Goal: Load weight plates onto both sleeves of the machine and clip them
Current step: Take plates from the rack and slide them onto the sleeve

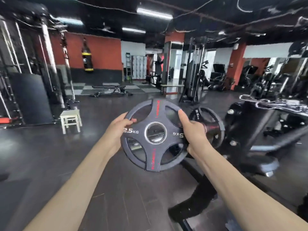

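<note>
Both hands — left hand, right hand — grip the 2.5 kg plate (upright, mid-air) by its rim, near the machine's loaded plate.

Black weight plate with red lettering, white "2.5 KG", silver hub ring; cream stool centre left; black-and-yellow punching bag upper left; orange-red walls.

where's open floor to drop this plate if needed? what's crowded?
Free: dark floor left of the left hand, bordered by the white stool and the cable rack; also mid-floor before the flat bench. Crowded: right of the right hand, where the held 2.5 kg plate nears the second plate and machine frame.
</note>
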A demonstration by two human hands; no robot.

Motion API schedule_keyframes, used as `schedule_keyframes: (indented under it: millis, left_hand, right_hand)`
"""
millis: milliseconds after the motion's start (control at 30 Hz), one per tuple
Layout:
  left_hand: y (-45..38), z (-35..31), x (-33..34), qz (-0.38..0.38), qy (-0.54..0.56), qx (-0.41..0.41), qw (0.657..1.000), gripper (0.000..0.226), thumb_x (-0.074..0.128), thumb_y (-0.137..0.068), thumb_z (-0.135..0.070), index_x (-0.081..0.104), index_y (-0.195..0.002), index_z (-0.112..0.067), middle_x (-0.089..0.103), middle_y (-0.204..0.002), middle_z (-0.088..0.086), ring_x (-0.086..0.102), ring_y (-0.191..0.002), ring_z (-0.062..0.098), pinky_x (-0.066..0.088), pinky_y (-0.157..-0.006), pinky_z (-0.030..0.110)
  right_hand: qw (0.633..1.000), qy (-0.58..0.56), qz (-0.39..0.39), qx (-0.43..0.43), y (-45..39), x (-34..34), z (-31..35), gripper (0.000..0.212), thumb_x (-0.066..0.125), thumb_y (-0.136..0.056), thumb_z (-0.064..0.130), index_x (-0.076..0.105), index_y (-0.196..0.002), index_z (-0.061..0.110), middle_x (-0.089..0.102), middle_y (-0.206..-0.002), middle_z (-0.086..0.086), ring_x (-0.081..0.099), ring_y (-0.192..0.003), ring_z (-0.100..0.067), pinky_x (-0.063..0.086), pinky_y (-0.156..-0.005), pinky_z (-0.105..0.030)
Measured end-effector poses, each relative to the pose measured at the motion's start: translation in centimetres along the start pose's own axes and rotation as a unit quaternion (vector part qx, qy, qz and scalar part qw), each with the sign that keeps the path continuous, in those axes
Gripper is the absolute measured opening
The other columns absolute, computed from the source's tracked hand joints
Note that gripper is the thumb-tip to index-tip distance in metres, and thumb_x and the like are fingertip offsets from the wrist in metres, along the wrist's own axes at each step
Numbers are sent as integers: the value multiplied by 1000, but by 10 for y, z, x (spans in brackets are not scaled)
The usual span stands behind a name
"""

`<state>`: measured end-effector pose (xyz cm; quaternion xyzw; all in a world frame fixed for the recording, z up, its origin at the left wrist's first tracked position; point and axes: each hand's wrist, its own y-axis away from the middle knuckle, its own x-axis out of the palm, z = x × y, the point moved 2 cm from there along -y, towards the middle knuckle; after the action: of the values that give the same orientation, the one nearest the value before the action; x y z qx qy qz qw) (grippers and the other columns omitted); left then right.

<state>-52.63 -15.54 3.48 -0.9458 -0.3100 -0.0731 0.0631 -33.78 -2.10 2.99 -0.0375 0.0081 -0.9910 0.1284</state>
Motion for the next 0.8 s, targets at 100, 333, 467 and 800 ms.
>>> schedule_keyframes:
  millis: [100, 333, 467, 800]
  left_hand:
    - [-8, 12, -38, -54, 72, -34, 995, 20, 54, -94, -11, 66, -79, -16, 70, -75, 0, 66, -53, 15, 48, -66, 31]
    - [-22, 28, -83, -74, 81, -148, 983, 49, 49, -95, -63, 64, -104, -17, 68, -83, 4, 64, -76, 23, 50, -68, 34]
    - [-30, 44, -90, -47, 16, -273, 961, 93, 38, -73, -92, 68, -120, -17, 69, -125, 12, 57, -121, 38, 24, -109, 67]
    - [-45, 37, -53, 19, -10, -267, 964, 107, 51, -63, -94, 40, -151, -34, 32, -162, 5, 29, -148, 39, 11, -113, 74]
  right_hand:
    - [998, 55, 2, -27, 4, 44, 0, 54, 69, -80, 64, 50, -67, 15, 54, -67, -2, 50, -67, -21, 42, -65, -34]
    - [991, 129, 27, 13, 18, 109, -19, 56, 66, -81, 66, 64, -77, 10, 69, -87, -5, 63, -86, -28, 49, -78, -36]
    - [985, 171, 31, 16, 20, 131, -29, 68, 66, -69, 77, 69, -89, 12, 72, -101, -5, 65, -97, -29, 52, -87, -40]
    - [986, 154, 16, 64, 15, 135, -36, 57, 71, -83, 58, 67, -111, 9, 67, -103, -4, 63, -102, -30, 52, -91, -39]
